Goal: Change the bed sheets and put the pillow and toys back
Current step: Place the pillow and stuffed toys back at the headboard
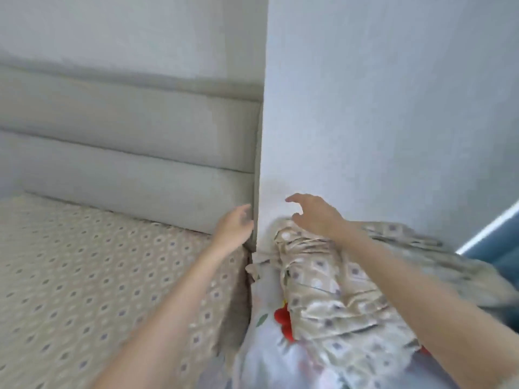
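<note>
Left hand (234,227), at frame centre, rests its fingers against the headboard's (126,153) end edge, loosely curled and holding nothing. Right hand (313,213), just right of it, hovers spread wide and empty above the bunched sheet (337,290).

From the head view: 2 hands, 1 headboard with 2 padded bands showing, 1 mattress (84,276) filling the lower left, 1 patterned sheet crumpled at lower centre-right between mattress and wall (379,108), and 1 white cloth with red print (269,332) lying under it. No pillow or toys are visible. The mattress top looks covered in a dotted pattern like the sheet's; whether that is fitted cover or ticking I cannot tell.

Risks, as I judge them: the sheet sits in a narrow gap beside the wall, so a pull could snag it on the mattress corner. Grabbing blindly could lift the printed cloth along with it. Motion blur hides the fabric's edges.
</note>
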Demonstrator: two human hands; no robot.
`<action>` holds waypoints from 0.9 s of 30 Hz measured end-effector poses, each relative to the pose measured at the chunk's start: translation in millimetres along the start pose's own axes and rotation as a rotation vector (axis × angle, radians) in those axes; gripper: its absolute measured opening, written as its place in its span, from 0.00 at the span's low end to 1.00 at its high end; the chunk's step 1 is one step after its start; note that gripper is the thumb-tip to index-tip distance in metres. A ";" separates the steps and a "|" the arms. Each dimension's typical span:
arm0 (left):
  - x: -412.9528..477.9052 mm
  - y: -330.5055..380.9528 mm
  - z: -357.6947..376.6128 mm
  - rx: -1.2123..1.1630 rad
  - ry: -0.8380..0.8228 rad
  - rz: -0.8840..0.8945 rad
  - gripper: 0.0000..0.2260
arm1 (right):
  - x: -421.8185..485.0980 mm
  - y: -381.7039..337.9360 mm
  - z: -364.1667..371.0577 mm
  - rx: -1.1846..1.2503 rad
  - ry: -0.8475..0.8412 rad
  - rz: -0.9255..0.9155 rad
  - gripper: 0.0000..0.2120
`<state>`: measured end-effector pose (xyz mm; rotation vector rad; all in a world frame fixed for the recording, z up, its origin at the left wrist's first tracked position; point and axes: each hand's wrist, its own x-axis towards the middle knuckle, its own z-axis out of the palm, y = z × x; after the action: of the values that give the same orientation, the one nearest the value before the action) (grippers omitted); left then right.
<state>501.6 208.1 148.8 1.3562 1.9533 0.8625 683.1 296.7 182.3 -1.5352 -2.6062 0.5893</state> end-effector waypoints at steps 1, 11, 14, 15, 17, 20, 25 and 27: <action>2.9 9.2 13.5 -0.004 -0.050 0.013 0.21 | -7.8 18.1 -6.8 -0.028 -0.015 0.039 0.24; 10.9 88.6 167.3 0.317 -0.603 0.231 0.45 | -89.6 194.3 -30.0 -0.214 -0.434 0.243 0.57; 9.7 95.9 207.1 0.533 -0.679 0.195 0.56 | -106.0 230.1 -18.6 -0.218 -0.360 0.302 0.56; 9.9 95.4 218.7 0.554 -0.713 0.153 0.59 | -108.6 239.5 -14.8 -0.234 -0.338 0.303 0.57; 11.1 92.5 238.0 0.619 -0.762 0.068 0.63 | -105.3 255.6 -10.2 -0.241 -0.428 0.252 0.65; 13.6 90.7 262.0 0.743 -0.730 0.001 0.67 | -94.9 272.1 -0.6 -0.241 -0.506 0.242 0.72; 15.5 91.0 279.7 0.762 -0.534 -0.003 0.59 | -87.7 290.6 14.9 -0.272 -0.351 0.150 0.56; 15.6 93.2 283.4 0.739 -0.475 0.009 0.52 | -84.7 292.9 15.0 -0.294 -0.235 0.115 0.45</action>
<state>768.8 296.1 48.4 1.7582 1.9285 -0.2320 965.2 346.3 76.8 -1.8094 -2.9038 0.4319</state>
